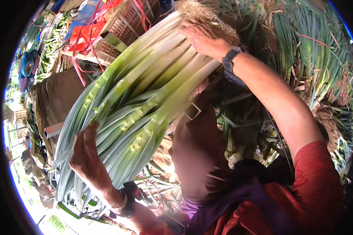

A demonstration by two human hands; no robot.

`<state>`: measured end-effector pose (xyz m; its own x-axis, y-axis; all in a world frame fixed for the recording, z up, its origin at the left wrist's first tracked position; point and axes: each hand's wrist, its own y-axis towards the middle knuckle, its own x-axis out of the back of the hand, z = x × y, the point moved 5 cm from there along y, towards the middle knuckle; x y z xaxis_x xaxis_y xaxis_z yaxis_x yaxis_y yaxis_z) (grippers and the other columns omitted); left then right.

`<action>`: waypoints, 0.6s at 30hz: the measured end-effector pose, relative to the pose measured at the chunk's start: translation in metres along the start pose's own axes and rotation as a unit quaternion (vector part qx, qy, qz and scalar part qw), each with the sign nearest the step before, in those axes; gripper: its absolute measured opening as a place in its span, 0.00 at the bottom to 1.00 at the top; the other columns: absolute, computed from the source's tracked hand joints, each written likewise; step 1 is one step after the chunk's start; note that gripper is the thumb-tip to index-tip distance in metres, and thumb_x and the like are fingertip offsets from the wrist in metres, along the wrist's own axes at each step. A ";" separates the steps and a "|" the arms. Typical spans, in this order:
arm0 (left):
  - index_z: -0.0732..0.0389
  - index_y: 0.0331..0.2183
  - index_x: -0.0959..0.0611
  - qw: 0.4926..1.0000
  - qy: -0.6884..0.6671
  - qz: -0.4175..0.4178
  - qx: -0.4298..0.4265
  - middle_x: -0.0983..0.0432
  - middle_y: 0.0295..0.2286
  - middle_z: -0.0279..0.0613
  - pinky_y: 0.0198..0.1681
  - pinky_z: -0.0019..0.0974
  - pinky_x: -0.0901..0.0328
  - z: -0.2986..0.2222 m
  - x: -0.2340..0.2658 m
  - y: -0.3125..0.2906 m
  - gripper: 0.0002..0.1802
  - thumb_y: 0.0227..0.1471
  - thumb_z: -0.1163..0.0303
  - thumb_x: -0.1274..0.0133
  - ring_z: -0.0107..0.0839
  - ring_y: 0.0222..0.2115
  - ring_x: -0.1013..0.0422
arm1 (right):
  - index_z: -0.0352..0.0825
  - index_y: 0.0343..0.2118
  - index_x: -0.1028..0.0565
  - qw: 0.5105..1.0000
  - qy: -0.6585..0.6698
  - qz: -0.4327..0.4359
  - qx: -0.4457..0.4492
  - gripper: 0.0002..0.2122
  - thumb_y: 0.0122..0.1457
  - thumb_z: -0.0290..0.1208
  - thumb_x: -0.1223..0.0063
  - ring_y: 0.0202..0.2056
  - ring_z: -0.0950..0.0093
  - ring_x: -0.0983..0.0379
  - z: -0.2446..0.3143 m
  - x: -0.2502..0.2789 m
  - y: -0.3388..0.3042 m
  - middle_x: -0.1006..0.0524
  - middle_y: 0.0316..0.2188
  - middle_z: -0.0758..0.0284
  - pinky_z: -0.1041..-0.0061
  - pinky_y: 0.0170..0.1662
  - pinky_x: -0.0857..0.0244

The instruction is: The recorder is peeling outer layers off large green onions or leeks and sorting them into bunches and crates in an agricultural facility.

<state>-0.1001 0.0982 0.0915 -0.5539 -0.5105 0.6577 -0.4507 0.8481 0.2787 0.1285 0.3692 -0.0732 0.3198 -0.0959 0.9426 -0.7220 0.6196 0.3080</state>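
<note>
A large bunch of leeks [145, 90] lies slantwise in front of me, the white stems and pale roots [208, 19] at the upper right, the green leaves fanned toward the lower left. My right hand [202, 37], with a dark watch on the wrist, is closed over the white stems just below the roots. Its fingertips are partly lost among the stems. Lower down, my left hand [88, 156] lies against the green leaves with its fingers stretched out. The underside of the bunch is hidden.
Heaps of leeks [313, 51] stand along the right side. Plastic crates [131, 23] with red bags and pink ribbon [76, 64] are at the upper left, above a brown sheet [55, 105]. A metal bar end [54, 130] sticks out beside the leaves. My knee [200, 145] is below the bunch.
</note>
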 end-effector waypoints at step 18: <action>0.62 0.36 0.18 0.958 0.238 0.148 -0.067 0.23 0.33 0.43 0.43 0.39 0.37 0.081 -0.050 0.026 0.13 0.43 0.76 0.44 0.43 0.38 0.30 | 0.34 0.40 0.30 0.996 -0.029 0.087 -0.023 0.12 0.50 0.22 0.52 0.46 0.56 0.35 0.044 -0.027 0.018 0.32 0.44 0.58 0.59 0.44 0.34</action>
<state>-0.1409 0.1345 0.0087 -0.2467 -0.1494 0.9575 -0.2127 0.9723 0.0969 0.0802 0.3483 -0.0873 0.1564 -0.0276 0.9873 -0.7341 0.6656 0.1349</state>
